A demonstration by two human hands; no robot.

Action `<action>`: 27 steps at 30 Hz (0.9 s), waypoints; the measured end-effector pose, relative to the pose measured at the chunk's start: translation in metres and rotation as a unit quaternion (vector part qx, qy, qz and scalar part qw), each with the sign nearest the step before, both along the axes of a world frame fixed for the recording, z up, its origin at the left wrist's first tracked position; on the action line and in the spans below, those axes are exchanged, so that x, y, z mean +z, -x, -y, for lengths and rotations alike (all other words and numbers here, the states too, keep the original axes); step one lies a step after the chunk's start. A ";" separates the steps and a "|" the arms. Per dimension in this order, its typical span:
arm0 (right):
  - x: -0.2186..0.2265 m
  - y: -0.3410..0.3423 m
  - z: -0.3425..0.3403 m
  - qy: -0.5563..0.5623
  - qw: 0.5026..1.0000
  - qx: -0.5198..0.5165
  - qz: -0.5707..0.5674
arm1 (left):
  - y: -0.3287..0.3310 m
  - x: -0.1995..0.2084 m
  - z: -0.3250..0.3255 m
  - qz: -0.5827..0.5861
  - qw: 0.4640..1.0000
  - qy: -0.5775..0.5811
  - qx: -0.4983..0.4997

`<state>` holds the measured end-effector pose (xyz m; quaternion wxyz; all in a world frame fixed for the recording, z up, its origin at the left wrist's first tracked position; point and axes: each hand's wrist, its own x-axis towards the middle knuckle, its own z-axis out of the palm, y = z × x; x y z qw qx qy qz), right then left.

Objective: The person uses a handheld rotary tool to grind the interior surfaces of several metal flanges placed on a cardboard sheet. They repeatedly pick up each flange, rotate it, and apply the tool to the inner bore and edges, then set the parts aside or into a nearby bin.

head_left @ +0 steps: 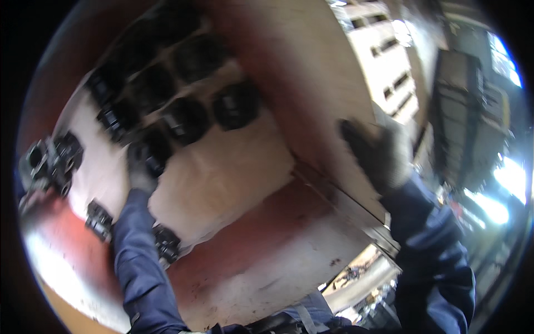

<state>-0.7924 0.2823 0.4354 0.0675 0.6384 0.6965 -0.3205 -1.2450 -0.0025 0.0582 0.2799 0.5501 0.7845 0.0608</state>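
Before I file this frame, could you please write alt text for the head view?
A gloved left hand appears to touch a black part, near rows of dark parts on a pale sheet inside a reddish-walled bin. The gloved right hand is spread open near the bin's right wall; the picture is blurred.

The part [156, 149] is black and chunky, with a rounded outline and a small pale glint on its face; blur hides finer detail. It lies on the pale sheet [222, 167], at the near end of the leftmost row of similar dark parts [236, 106], just beside the next one to its right; whether those two touch cannot be told. The gloved left hand [142, 172] is at its near left side, covering that edge, so its full shape is partly hidden.
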 end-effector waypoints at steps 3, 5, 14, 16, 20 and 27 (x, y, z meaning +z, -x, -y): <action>0.008 -0.001 -0.003 0.055 0.997 -0.030 -0.046 | -0.013 0.026 -0.005 -0.119 0.988 0.095 -0.037; 0.007 -0.002 -0.002 -0.061 0.994 0.040 -0.086 | -0.037 0.058 -0.013 -0.195 0.966 0.171 -0.023; 0.034 -0.021 -0.020 0.068 0.990 0.072 -0.099 | -0.290 0.334 -0.047 0.226 0.928 -0.267 0.127; 0.056 -0.036 -0.023 0.073 0.990 0.089 -0.079 | -0.358 0.393 -0.035 0.240 0.914 -0.289 0.150; 0.102 -0.112 -0.006 0.026 0.968 0.118 -0.221 | -0.488 0.470 0.022 0.055 0.942 -0.321 0.083; 0.024 -0.388 0.081 -0.007 0.932 -0.124 -0.342 | -0.715 0.498 0.033 0.245 0.939 -0.227 0.084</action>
